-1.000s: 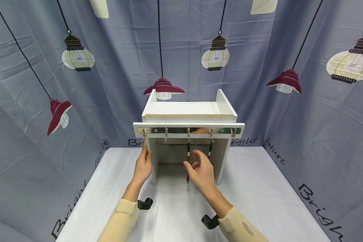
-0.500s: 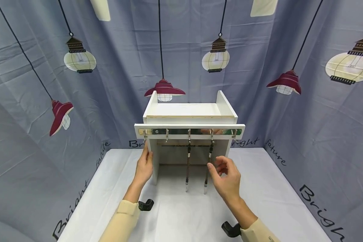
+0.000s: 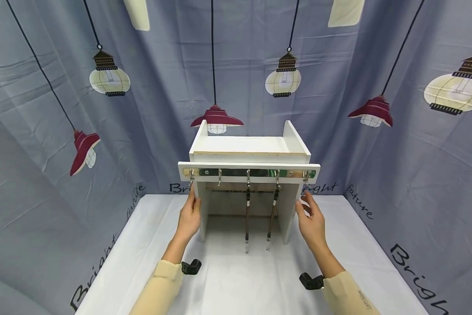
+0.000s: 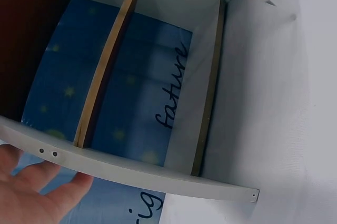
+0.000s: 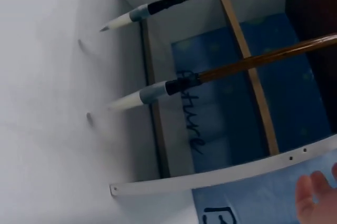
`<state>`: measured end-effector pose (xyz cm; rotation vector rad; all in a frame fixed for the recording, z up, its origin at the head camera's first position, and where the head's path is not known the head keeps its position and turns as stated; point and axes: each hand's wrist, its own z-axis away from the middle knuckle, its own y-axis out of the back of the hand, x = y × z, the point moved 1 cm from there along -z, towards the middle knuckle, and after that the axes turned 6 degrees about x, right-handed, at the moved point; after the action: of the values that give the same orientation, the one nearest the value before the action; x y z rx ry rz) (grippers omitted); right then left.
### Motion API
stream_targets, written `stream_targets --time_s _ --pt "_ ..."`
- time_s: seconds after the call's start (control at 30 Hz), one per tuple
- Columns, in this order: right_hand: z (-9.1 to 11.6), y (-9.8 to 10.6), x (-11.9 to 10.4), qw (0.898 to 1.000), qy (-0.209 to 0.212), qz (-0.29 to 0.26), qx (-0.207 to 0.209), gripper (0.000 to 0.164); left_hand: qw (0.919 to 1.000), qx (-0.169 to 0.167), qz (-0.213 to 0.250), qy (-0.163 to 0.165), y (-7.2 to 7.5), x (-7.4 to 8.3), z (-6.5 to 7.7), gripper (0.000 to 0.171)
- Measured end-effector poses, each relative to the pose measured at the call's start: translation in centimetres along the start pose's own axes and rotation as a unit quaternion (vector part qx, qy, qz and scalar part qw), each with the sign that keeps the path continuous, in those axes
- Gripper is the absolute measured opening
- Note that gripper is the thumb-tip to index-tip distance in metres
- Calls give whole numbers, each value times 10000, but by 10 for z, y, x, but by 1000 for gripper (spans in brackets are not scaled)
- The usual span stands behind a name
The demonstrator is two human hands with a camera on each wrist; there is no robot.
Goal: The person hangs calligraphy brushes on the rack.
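A white wooden shelf rack (image 3: 249,154) stands on the table, with a row of metal hooks along its front rail (image 3: 220,175). From two of these hooks hang two calligraphy brushes, tips down: one near the middle (image 3: 247,214), the other to its right (image 3: 273,214). Both brushes show brown handles and pale bristles in the right wrist view. My left hand (image 3: 189,216) rests its extended fingers against the outer side of the left side panel (image 4: 131,163). Beside the right side panel (image 5: 237,168) is my right hand (image 3: 312,223), fingers loosely bent and holding nothing; contact with the panel is unclear.
A white cloth (image 3: 236,284) covers the table under the rack. Behind and on both sides hangs a grey-blue curtain (image 3: 161,109) printed with lamps and lettering. Wooden crossbars (image 4: 108,60) span the back of the rack.
My right hand has moved from the middle brush rightward, past the other brush, to the right side panel. The left hand stays at the left panel. Both brushes hang in view.
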<state>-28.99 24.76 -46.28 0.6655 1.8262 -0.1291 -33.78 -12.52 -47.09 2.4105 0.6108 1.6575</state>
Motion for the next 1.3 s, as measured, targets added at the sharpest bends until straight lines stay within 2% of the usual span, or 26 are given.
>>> stream_targets --time_s 0.1,0.17,0.33,0.47,0.63,0.83,1.03,1.13,1.3 --pt "-3 -5 6 9981 -337 -172 -478 66 9999 42 -31 -89 1 -1 2 59" --pt "-5 -9 9 9971 -427 -204 -601 68 9999 56 -67 -123 1 -2 3 59" --pt "-9 -13 12 9980 -455 -191 -396 67 9998 -116 -79 -153 7 -5 5 65" --pt "-10 -13 14 9981 -503 -144 -329 67 9994 -269 91 -181 14 -8 7 66" --pt "-12 -13 14 9977 -554 -203 -335 67 9997 -88 38 -203 23 -12 9 57" --pt "-11 -13 11 9975 -626 -187 -288 65 9984 439 -354 -55 36 -23 16 51" --pt "-11 -13 11 9973 -669 -140 -260 64 9921 820 -924 207 44 -39 23 52" --pt "-11 -13 11 9969 -718 -148 -282 63 9883 895 -1194 308 46 -45 27 53" --pt "-12 -14 11 9970 -722 -138 -252 62 9817 808 -1606 629 47 -54 34 54"
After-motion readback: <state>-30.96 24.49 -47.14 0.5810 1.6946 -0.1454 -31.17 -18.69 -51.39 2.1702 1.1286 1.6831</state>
